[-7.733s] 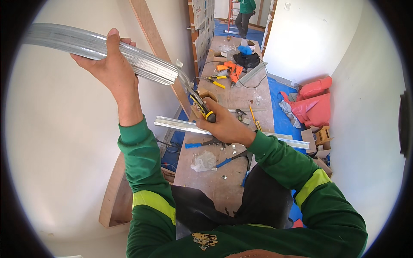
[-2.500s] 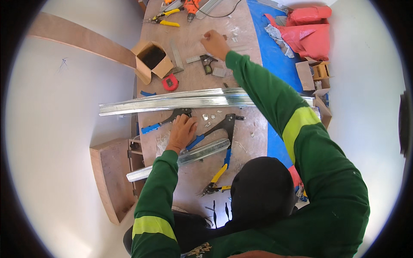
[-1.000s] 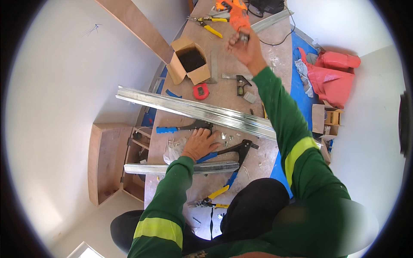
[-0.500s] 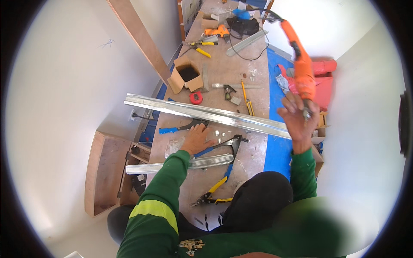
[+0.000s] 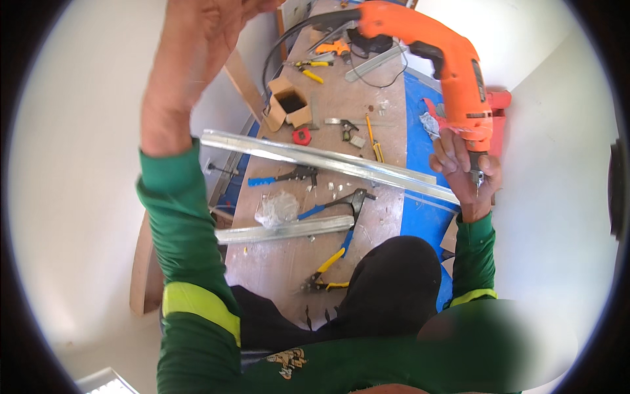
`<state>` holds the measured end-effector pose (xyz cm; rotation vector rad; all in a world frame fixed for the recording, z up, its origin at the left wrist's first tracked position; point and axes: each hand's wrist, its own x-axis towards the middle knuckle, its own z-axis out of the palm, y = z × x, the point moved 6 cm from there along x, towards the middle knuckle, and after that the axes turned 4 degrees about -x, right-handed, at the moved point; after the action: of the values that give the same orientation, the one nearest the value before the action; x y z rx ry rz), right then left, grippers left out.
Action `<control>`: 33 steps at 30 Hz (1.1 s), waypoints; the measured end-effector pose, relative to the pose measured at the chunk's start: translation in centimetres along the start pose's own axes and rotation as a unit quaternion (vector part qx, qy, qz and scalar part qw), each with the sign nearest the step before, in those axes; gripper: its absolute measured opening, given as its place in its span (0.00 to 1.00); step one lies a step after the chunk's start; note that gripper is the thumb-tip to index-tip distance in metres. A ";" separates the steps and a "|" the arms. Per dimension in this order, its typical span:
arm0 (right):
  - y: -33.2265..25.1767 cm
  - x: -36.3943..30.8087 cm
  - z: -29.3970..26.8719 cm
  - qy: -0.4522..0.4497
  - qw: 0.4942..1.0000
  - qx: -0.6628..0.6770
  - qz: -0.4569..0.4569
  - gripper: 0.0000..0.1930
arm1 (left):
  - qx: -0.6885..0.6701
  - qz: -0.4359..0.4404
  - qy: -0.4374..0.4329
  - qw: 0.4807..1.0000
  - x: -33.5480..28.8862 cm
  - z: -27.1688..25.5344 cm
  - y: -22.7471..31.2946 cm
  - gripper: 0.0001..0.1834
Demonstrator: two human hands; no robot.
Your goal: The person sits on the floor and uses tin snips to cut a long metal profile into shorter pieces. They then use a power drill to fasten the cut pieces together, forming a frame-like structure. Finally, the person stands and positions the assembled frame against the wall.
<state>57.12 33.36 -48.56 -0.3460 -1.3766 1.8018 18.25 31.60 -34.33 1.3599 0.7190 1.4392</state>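
My right hand (image 5: 464,172) grips an orange power drill (image 5: 441,60) by its chuck end, holding it up at the right above the workbench edge. The drill's black cord (image 5: 296,34) arcs away to the upper left. My left hand (image 5: 197,46) is raised high at the top left, close to the camera; its fingertips run out of the picture, so I cannot see whether it holds anything. Below, a long metal channel (image 5: 315,157) lies across the wooden workbench (image 5: 341,98), with a shorter metal channel (image 5: 285,230) nearer to me.
On the bench lie an open cardboard box (image 5: 289,108), a red tape measure (image 5: 300,136), two blue-handled riveting tools (image 5: 282,177) (image 5: 341,205), yellow-handled snips (image 5: 326,272) and a clear plastic bag (image 5: 275,207). A blue sheet (image 5: 420,131) covers the bench's right side. White walls stand on both sides.
My right hand has brought the orange drill up and closer to me. My left hand has left the bench, where it rested by the blue-handled tool, and risen high.
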 end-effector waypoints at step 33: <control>14.4 -7.6 -4.2 0.213 0.970 -0.053 0.099 0.38 | 0.408 0.096 -0.124 0.899 -11.9 12.2 -26.7 0.49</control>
<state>58.22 29.63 -64.95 -0.9011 -1.1624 1.6841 35.37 27.07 -60.63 2.2668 1.1031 1.0947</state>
